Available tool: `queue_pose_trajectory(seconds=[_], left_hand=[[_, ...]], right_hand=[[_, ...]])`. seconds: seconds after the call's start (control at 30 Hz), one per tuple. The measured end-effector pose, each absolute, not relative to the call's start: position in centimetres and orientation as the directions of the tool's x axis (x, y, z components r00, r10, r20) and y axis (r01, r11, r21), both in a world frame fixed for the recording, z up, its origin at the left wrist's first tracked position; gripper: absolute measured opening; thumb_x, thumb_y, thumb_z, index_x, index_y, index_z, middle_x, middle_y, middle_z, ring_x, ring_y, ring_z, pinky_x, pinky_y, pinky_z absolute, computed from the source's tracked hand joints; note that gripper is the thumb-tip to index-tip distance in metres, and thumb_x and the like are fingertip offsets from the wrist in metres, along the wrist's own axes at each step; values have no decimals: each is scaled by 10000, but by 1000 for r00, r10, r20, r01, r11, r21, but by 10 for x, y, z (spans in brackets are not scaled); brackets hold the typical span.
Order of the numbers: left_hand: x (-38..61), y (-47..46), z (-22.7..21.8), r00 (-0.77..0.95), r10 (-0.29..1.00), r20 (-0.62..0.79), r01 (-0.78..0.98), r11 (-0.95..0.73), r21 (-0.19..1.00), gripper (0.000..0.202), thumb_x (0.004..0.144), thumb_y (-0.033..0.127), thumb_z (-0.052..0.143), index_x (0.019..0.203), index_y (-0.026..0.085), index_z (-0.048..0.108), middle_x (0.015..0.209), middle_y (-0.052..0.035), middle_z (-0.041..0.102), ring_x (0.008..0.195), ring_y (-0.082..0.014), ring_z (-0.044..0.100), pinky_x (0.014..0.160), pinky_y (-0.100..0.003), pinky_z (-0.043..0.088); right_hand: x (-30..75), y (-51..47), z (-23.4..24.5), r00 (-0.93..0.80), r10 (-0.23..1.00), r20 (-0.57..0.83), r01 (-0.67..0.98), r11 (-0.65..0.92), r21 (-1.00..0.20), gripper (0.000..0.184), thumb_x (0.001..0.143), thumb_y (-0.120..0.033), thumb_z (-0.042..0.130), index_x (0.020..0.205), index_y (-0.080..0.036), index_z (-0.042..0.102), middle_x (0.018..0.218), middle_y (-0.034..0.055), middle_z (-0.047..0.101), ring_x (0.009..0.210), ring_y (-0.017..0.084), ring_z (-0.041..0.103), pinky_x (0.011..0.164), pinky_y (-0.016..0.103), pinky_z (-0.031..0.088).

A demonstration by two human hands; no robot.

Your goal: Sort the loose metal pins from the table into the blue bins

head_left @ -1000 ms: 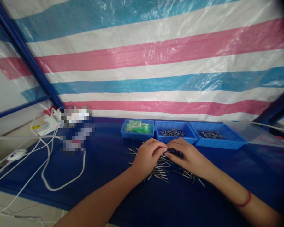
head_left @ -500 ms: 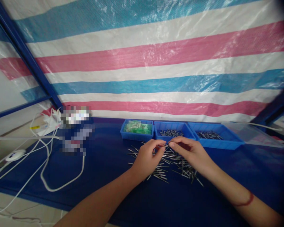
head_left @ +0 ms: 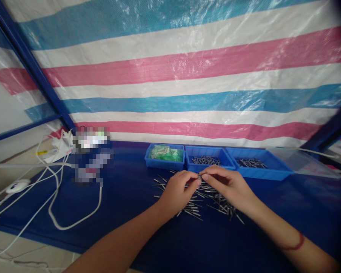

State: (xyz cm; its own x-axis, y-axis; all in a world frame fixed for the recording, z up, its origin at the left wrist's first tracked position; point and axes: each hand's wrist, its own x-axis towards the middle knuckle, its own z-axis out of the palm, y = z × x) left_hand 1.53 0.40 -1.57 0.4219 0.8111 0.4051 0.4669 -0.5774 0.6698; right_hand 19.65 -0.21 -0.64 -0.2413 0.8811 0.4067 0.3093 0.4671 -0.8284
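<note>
My left hand (head_left: 178, 191) and my right hand (head_left: 230, 185) meet fingertip to fingertip above a pile of blind rivets (head_left: 191, 208). Between the pinched fingers a small bit of dark metal (head_left: 199, 177) shows; it looks like a rivet, though the fingers cover most of it. Thumb and forefinger are closed on each hand. The loose rivets lie in all directions on the blue tabletop (head_left: 125, 201), under and around both hands, some partly hidden by them.
Behind the hands stand a blue bin with green plastic packets (head_left: 165, 165), a middle bin (head_left: 226, 163) and a right bin (head_left: 275, 172), both holding rivets. A clear sheet (head_left: 304, 163) lies at right. White cables (head_left: 58, 189) and a blurred-out object (head_left: 92, 167) are at left.
My fingertips have come together slightly lower, the right hand shifting a little to the left. The small metal piece between them now shows more clearly.
</note>
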Motion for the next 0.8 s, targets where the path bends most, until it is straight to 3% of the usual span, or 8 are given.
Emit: queue_pose_trajectory(seconds=[0.17, 0.3, 0.37, 0.43, 0.5, 0.63, 0.8], left_hand=[[14, 3, -13, 344, 823, 452, 441, -567, 696, 147, 885, 280, 514, 883, 185, 626, 824, -22, 633, 771, -144, 585, 735, -249, 445], [13, 4, -13, 332, 822, 463, 468, -570, 675, 163, 885, 305, 523, 931, 179, 615, 855, -32, 641, 813, -158, 584, 772, -271, 436], [12, 4, -14, 356, 820, 448, 535, -572, 622, 203, 876, 323, 540, 1015, 189, 602, 902, -33, 648, 877, -179, 572, 802, -303, 420], [12, 3, -15, 392, 819, 418, 621, -571, 537, 240, 881, 352, 529, 1071, 223, 599, 956, -27, 645, 944, -203, 546, 813, -338, 398], [11, 2, -15, 426, 822, 377, 692, -565, 450, 246, 900, 377, 489, 1078, 261, 614, 1008, -25, 632, 997, -221, 513, 807, -360, 380], [9, 0, -16, 433, 845, 315, 787, -525, 325, 262, 912, 369, 451, 1082, 280, 630, 1096, -44, 587, 1049, -247, 461, 820, -392, 365], [8, 0, -18, 426, 856, 293, 832, -497, 245, 264, 895, 337, 471, 1107, 279, 618, 1149, -52, 547, 1042, -266, 453, 810, -415, 367]], right_hand=[[198, -1, -6, -240, 890, 388, 370, 453, -811, 233, 846, -410, 550, 896, -208, 655, 849, 54, 664, 825, 206, 607, 743, 350, 505], [206, 4, -6, -275, 869, 411, 489, 495, -718, 225, 863, -400, 517, 854, -208, 635, 821, 45, 663, 791, 200, 611, 720, 337, 497], [220, 9, -2, -206, 867, 453, 575, 482, -661, 228, 862, -410, 511, 865, -216, 632, 841, 44, 670, 784, 202, 614, 701, 333, 490], [244, 17, 3, -50, 869, 492, 705, 380, -599, 252, 853, -437, 503, 884, -225, 635, 865, 51, 677, 755, 210, 619, 664, 339, 482], [277, 25, 6, 157, 837, 524, 865, 139, -482, 273, 824, -471, 509, 858, -235, 642, 792, 54, 670, 655, 218, 613, 617, 362, 467], [346, 42, -5, 338, 796, 503, 924, -178, -339, 273, 766, -474, 510, 735, -237, 641, 614, 81, 606, 580, 301, 591, 534, 429, 410], [377, 49, -24, 444, 825, 350, 896, -411, -169, 442, 763, -587, 445, 868, -243, 701, 737, 146, 641, 672, 389, 608, 546, 491, 404]])
